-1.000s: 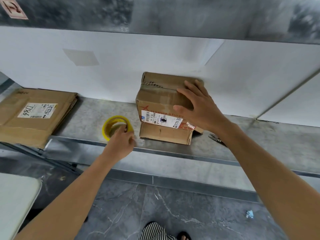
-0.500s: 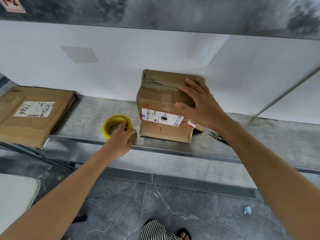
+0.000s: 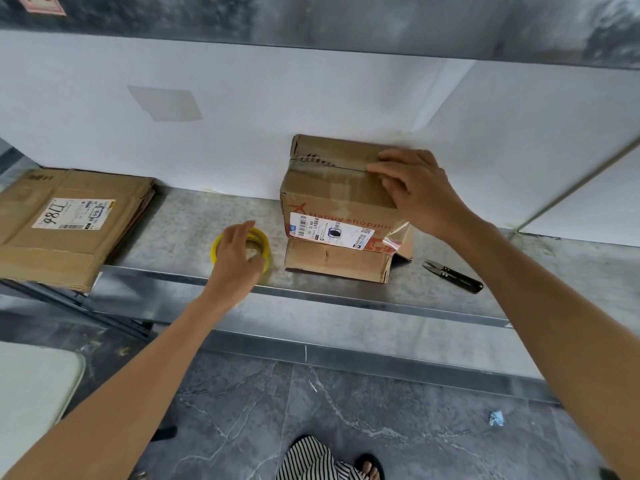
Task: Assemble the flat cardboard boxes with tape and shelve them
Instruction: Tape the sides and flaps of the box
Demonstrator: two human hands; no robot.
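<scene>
An assembled cardboard box [image 3: 329, 199] with a white label and a taped top seam stands on the grey metal shelf [image 3: 194, 216] against the white wall. My right hand [image 3: 415, 188] rests on its top right part, fingers curled over the tape seam. A yellow tape roll [image 3: 258, 237] lies flat on the shelf left of the box. My left hand [image 3: 235, 261] lies over the roll, fingers spread across its top and thumb at its near side. A stack of flat cardboard boxes [image 3: 65, 223] lies at the shelf's left end.
Small black snips [image 3: 450, 271] lie on the shelf right of the box. A loose piece of clear tape [image 3: 396, 237] hangs off the box's front right corner. Another shelf board [image 3: 311, 19] runs overhead. A white surface [image 3: 31, 386] stands at the lower left.
My right hand slid back and to the right on the box top, its fingers now curled at the seam. My left hand stayed on the tape roll. The snips came into full view.
</scene>
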